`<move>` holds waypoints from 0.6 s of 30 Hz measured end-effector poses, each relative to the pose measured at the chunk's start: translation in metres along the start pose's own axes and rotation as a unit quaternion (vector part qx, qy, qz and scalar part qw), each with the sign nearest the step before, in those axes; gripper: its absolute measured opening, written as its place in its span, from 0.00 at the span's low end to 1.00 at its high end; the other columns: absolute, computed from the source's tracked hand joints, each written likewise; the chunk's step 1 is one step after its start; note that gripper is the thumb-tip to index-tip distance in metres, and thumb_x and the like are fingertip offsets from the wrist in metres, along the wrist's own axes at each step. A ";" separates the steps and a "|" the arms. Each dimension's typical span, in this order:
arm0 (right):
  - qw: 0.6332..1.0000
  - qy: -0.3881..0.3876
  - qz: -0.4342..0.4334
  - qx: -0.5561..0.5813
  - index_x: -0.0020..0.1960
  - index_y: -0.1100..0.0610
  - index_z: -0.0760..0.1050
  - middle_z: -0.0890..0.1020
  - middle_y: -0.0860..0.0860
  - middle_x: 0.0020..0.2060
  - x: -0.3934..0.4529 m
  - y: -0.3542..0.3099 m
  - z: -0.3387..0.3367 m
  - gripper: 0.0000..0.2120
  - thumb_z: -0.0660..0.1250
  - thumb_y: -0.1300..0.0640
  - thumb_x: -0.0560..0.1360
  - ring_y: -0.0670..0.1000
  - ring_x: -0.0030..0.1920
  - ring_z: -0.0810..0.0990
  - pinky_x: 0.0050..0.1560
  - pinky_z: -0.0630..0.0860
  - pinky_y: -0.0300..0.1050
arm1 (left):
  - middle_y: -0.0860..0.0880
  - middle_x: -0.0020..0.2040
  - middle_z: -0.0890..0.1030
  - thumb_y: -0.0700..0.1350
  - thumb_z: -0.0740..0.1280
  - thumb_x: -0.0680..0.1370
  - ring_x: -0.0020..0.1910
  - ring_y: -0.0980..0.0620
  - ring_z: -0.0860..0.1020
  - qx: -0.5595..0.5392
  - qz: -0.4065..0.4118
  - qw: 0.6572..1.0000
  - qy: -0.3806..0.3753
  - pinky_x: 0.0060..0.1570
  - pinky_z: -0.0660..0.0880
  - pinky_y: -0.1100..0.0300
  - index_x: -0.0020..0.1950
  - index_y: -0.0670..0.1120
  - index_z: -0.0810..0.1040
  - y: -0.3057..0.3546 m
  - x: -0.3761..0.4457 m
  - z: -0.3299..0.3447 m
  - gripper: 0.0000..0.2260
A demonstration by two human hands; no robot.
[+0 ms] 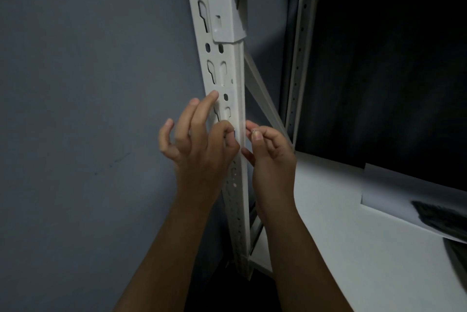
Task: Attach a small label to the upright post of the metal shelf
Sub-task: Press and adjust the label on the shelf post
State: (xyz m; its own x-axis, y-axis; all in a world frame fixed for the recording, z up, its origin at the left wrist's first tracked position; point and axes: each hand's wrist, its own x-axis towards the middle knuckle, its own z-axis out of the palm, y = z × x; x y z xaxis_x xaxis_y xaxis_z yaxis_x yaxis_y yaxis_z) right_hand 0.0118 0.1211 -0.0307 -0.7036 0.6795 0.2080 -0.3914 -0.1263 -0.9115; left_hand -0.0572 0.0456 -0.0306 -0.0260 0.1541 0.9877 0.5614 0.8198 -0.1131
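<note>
Upright post point(228, 99), white slotted metal, is standing beside a grey wall point(88, 84). Left hand point(199, 142) is touching the post's face with an extended fingertip, thumb and forefinger pinching at its edge. Right hand point(267, 152) is pinching a tiny pale item point(254, 131), possibly the label, just right of the post above a white shelf board point(353, 236).

both hands at white slotted upright post point(228, 99), left hand point(199, 145) fingertips on its front face, thumb and forefinger pinched, right hand point(270, 152) pinching something tiny, unclear, at post's right edge, white shelf board point(341, 210) lower right, grey wall point(88, 84) left
</note>
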 end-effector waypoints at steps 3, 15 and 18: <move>1.000 0.004 -0.005 0.006 0.47 0.52 0.77 0.83 0.44 0.50 0.000 0.001 0.001 0.07 0.62 0.60 0.79 0.39 0.50 0.81 0.47 0.79 0.38 | 0.51 0.64 0.72 0.44 0.65 0.74 0.65 0.50 0.67 0.005 -0.001 1.000 0.003 0.63 0.58 0.49 0.36 0.49 0.76 0.001 0.000 0.001 0.07; 1.000 -0.005 -0.001 0.015 0.47 0.53 0.76 0.83 0.44 0.50 -0.001 0.001 -0.002 0.07 0.61 0.61 0.79 0.39 0.50 0.81 0.46 0.79 0.37 | 0.49 0.63 0.73 0.45 0.68 0.73 0.65 0.48 0.67 -0.036 -0.038 0.998 -0.016 0.67 0.55 0.50 0.36 0.48 0.78 0.006 -0.012 0.000 0.05; 1.000 -0.005 0.000 0.014 0.47 0.53 0.76 0.83 0.44 0.51 -0.001 0.001 -0.003 0.07 0.61 0.60 0.79 0.39 0.50 0.81 0.45 0.79 0.37 | 0.50 0.63 0.71 0.45 0.70 0.73 0.65 0.48 0.67 -0.038 -0.085 0.995 -0.028 0.69 0.52 0.51 0.38 0.48 0.79 0.004 -0.012 -0.006 0.04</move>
State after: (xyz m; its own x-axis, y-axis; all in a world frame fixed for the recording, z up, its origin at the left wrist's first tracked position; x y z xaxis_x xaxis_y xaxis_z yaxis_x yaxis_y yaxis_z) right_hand 0.0138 0.1226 -0.0324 -0.7096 0.6721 0.2116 -0.4075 -0.1465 -0.9014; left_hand -0.0500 0.0434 -0.0418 -0.1706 0.0484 0.9841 0.6056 0.7930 0.0660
